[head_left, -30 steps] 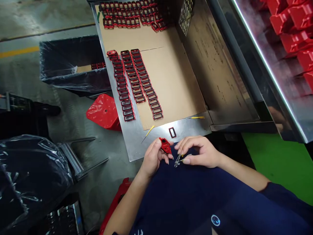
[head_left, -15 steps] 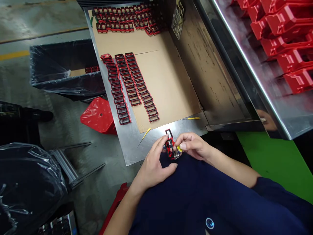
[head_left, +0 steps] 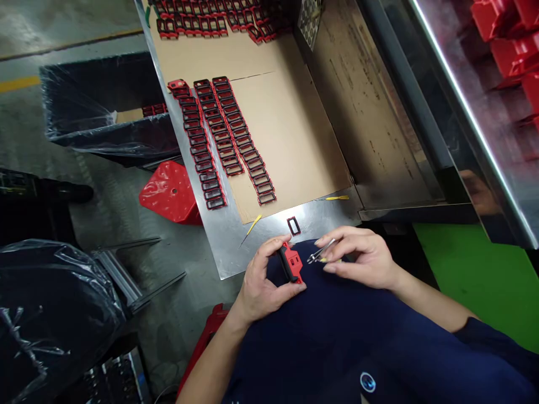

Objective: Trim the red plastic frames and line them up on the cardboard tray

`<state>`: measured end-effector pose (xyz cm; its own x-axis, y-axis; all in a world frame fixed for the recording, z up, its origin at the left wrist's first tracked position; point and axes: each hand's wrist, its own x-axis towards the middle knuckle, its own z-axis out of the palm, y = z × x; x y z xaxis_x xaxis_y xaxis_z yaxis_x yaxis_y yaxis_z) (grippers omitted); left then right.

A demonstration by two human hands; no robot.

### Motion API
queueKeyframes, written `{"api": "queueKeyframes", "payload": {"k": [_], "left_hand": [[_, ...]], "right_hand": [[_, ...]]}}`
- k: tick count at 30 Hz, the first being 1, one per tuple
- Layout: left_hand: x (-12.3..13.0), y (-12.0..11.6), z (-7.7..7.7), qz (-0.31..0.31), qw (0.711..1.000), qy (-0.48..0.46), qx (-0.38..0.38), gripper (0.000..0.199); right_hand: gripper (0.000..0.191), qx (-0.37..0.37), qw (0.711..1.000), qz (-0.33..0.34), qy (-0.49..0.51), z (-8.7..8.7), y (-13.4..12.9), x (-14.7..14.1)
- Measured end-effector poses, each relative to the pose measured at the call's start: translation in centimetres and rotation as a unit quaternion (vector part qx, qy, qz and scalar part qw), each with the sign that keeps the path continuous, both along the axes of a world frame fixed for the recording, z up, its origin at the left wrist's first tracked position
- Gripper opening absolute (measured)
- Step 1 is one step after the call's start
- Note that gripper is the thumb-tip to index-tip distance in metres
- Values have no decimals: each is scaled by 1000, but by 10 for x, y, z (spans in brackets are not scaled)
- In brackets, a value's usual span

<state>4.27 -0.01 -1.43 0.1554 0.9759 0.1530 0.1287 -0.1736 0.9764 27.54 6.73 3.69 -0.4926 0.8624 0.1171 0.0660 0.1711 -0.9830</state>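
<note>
Pulled back, the right hand (head_left: 362, 257) grips a metal tool (head_left: 322, 251); the left hand (head_left: 261, 280) grips a now-turned red-and-black part (head_left: 291, 262).

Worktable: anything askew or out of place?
The far-end piece of the leftmost column sits askew, showing far more red than its neighbours. One frame lies apart, on the metal tabletop.

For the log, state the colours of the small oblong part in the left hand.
The small oblong part is red and black; head view shows it.
</note>
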Motion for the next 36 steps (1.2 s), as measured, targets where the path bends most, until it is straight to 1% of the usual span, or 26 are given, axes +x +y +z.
{"api": "queueKeyframes", "payload": {"k": [1,2,4,5,6,8,11,14,19,23,25,31,36], "left_hand": [[1,1,0,-4,1000,1,10,76],[2,3,1,-5,1000,4,23,77],[3,8,4,-6,999,17,48,77],[4,10,6,-6,998,25,59,77],[4,11,8,-6,997,35,69,76],[4,14,10,-6,995,55,85,76],[2,15,13,0,993,83,84,75],[2,14,13,12,992,102,76,75],[3,14,12,30,991,105,81,74],[3,13,12,38,990,107,86,74],[3,13,12,39,989,108,90,74],[3,13,12,39,987,118,102,71],[4,13,12,40,986,126,102,71]], "right_hand": [[16,1,1000,22,2,0,-2,-2],[22,-20,999,40,15,0,-5,-4],[36,-95,992,58,52,-3,-8,-9],[40,-126,988,62,65,-6,-10,-11],[42,-139,985,66,71,-8,-10,-12],[41,-121,988,64,74,-10,-11,-12],[41,-77,993,55,76,-12,-10,-11],[40,-68,994,49,67,-12,-10,-11],[42,-47,996,39,60,-11,-11,-11],[37,17,999,37,25,-10,-10,-10],[37,36,998,40,19,-11,-9,-10],[43,11,998,43,40,-13,-12,-9],[42,3,998,34,49,-14,-15,-9]]}}
